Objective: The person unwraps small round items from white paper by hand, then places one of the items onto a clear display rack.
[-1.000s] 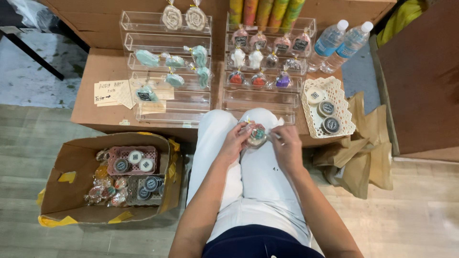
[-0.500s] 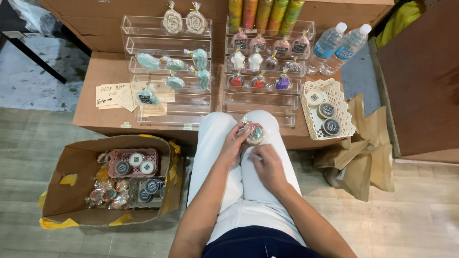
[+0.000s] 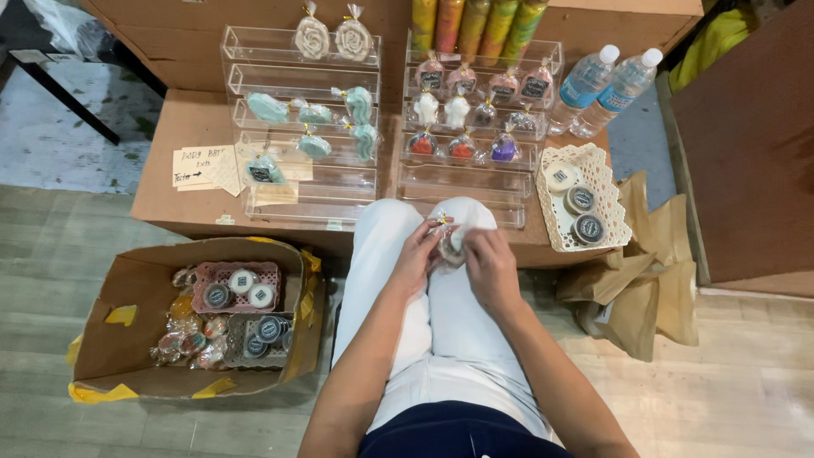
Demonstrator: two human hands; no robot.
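A small wrapped piece [image 3: 448,242], pale and round under clear film, is sitting between the person's two hands just above the knees, in front of the low cardboard table [image 3: 182,199]. Its twisted, tied top is pointing up and a little left, toward the table, so its long axis is running roughly away from the body. The left hand [image 3: 417,254] is closing on it from the left, fingers curled around its side and upper end. The right hand [image 3: 490,263] is pressing in from the right and slightly lower, fingertips meeting the wrap; both are clamped on the piece, and neither is clearly the nearer, since it lies squarely between them.

Beyond the knees, two clear tiered racks [image 3: 301,127] are standing side by side on the table, holding more wrapped pieces in teal, red and purple. A white lattice basket [image 3: 606,182] of round tins is resting just right of the racks, with two water bottles [image 3: 606,89] behind it. On the floor to the person's left, an open carton [image 3: 127,280] is holding small baskets of tins and wrapped items; brown paper bags [image 3: 644,288] are lying to the right.
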